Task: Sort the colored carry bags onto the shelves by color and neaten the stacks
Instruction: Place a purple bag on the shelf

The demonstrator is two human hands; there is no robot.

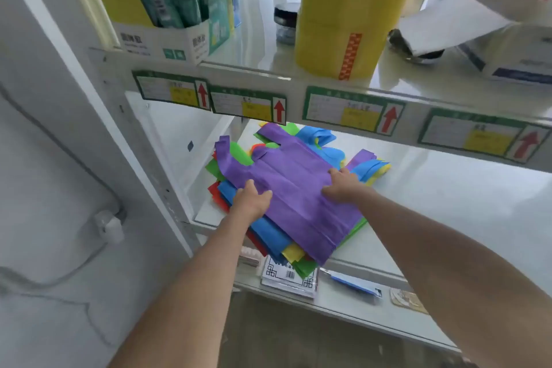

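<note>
Head view. Flat purple non-woven carry bag (294,188) tops a mixed pile of coloured bags (268,240) on the white lower shelf (448,203), long axis running 11 to 5 o'clock. Left hand (254,199) grips its 9 o'clock edge, fingers curled; right hand (343,185) presses flat at 3 o'clock (equally near). Yellow tape-roll stack (337,18) above; grey wall at 9 o'clock.
</note>
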